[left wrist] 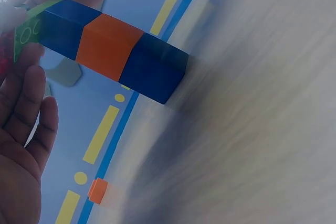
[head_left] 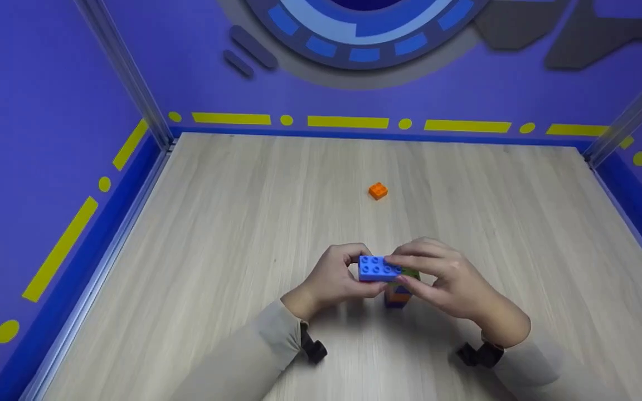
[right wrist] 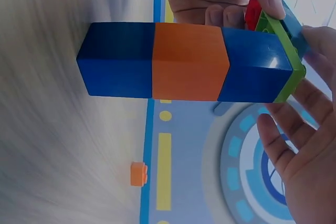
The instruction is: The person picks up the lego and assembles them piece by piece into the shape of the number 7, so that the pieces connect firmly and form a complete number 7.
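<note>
A blue building brick [head_left: 372,269] with studs lies on top of a red brick [right wrist: 253,13] and a green brick [right wrist: 290,72]. Below the green one runs a column of a blue, an orange [right wrist: 190,61] and another blue brick [right wrist: 116,60]. Whether its base touches the table cannot be told. My left hand [head_left: 336,274] grips the left end, around the red and blue bricks, thumb on the near side. My right hand [head_left: 452,275] pinches the right end of the top blue brick, its other fingers extended beyond the green brick.
A small orange brick [head_left: 378,191] lies by itself farther back on the wood-patterned table [head_left: 232,223]. Blue panels [head_left: 321,94] with yellow marks enclose the table at the back and both sides.
</note>
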`<state>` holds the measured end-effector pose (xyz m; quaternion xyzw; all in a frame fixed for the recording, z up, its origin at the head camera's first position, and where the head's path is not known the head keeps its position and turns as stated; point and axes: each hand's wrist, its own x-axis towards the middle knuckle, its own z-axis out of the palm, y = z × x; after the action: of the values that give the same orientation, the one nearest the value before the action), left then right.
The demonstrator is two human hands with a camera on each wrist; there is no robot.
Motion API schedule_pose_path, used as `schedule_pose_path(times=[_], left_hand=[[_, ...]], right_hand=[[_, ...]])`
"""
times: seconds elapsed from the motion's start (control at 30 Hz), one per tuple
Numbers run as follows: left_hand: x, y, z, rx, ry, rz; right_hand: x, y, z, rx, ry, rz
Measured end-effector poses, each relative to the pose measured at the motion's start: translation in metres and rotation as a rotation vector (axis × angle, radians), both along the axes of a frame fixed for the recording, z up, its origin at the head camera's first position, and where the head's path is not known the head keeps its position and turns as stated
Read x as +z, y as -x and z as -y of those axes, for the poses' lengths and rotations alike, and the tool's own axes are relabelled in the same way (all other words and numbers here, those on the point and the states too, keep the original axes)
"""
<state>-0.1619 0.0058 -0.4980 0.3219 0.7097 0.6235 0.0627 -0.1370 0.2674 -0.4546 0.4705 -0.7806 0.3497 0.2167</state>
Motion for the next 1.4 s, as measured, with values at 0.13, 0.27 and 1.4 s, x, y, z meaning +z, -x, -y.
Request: schedule_pose_path(times=[0.13, 0.27, 1.4], left_hand=[[0.001, 0.0, 0.001, 0.01, 0.008, -0.003], [0.001, 0.0, 0.002, 0.016, 0.022, 0.004], [0.013, 0.005, 0.009, 0.086, 0.161, -0.8]], right_hand=[[-0.006, -0.004, 0.003, -0.062, -0.056, -0.099], [-0.012, -0.008, 0.008, -0.119, -0.075, -0.164], [-0.016, -0.007, 0.012, -0.129, -0.047, -0.271]])
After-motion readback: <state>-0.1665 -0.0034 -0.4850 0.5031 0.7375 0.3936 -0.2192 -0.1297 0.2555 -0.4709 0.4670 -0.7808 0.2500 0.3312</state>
